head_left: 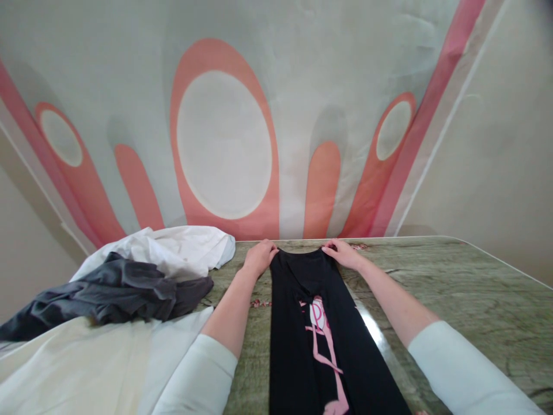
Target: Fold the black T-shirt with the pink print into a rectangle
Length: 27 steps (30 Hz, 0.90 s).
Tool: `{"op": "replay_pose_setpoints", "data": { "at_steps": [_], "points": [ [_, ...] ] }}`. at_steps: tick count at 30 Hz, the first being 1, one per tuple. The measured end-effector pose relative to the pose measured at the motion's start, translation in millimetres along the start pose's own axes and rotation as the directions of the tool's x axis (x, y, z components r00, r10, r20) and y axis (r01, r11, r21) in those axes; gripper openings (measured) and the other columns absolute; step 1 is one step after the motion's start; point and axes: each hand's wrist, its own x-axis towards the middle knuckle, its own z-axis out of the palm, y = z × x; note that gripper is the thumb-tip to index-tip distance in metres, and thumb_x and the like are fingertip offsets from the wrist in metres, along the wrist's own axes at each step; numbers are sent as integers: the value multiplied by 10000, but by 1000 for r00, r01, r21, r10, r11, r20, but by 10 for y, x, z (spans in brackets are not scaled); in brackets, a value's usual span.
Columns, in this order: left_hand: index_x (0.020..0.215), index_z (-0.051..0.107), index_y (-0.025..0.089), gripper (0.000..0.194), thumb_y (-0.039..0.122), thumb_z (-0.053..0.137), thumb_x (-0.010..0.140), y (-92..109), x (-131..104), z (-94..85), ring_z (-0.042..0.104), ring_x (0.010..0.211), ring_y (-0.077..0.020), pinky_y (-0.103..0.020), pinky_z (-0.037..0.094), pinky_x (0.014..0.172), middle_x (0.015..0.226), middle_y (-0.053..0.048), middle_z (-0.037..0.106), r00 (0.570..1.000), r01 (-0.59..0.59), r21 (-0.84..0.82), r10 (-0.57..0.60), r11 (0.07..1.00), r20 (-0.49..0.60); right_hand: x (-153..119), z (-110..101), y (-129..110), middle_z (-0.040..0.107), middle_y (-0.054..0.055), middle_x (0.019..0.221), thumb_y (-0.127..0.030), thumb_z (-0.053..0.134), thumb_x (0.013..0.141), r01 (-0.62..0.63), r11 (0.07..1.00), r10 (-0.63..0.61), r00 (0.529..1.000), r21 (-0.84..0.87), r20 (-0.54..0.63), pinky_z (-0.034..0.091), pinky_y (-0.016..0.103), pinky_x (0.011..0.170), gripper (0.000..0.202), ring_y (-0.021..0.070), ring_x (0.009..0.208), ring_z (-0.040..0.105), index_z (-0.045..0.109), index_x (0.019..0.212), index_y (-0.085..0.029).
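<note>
Right by the far edge of the table (466,294), we pinch the two top corners of a black garment (289,346) with both hands, fingers nearly closed: our left hand (259,257) has one corner, our right hand (343,253) the other. The garment lies lengthwise from there toward the near edge, its pink print (329,346) facing up (we can't see its lower end). Along the table's left side we have a heap: white cloth (181,248) toward the far edge, dark grey cloth (125,291) next, then cream cloth (95,369) nearest us
</note>
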Motion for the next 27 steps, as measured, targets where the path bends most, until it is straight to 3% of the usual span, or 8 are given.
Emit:
{"op": "replay_pose_setpoints", "data": {
  "at_steps": [6,13,16,19,23,27],
  "points": [
    [878,579,210,171,326,454,868,-11,0,-96,551,909,-163,-250,410,763,969,-32,575,1000,1,34,-2,999,28,27,-23,11,599,41,738,-309,487,809,37,992,-35,999,-119,14,386,275,697,219,165,734,528,567,664,-166],
    [893,567,211,159,309,443,873,28,-10,-145,517,965,-179,-267,423,751,990,-38,559,1000,-11,115,12,993,-7,13,-64,5,615,40,690,-317,455,826,-33,992,33,999,-124,-4,369,251,595,252,156,642,531,590,684,-159],
    [987,550,213,161,253,460,859,95,4,-131,496,1007,-182,-287,414,816,1044,-47,547,998,-50,124,55,991,-33,11,-36,12,615,48,685,-324,471,818,-66,988,61,997,-139,-36,361,254,590,248,161,643,531,588,677,-156],
    [1094,507,203,247,203,440,856,251,34,-138,480,1048,-182,-308,377,896,1110,-64,532,988,-124,103,132,987,-78,18,-6,19,617,55,693,-323,480,813,-84,985,76,995,-153,-58,358,258,595,239,165,650,529,591,685,-154],
    [1076,534,197,263,253,351,895,594,29,-91,495,1058,-177,-306,358,926,1108,-59,564,953,-301,0,301,954,13,24,-10,5,607,50,677,-324,450,836,-65,983,59,997,-170,-43,363,257,602,275,162,648,523,594,672,-155],
    [1277,392,182,462,428,242,916,918,-92,71,306,1263,-203,-366,251,1022,1331,-75,423,913,-389,-86,396,917,101,17,-16,-42,608,52,728,-326,424,860,-20,981,17,1000,-193,-17,380,255,677,293,159,728,532,611,713,-156]
  ]
}}
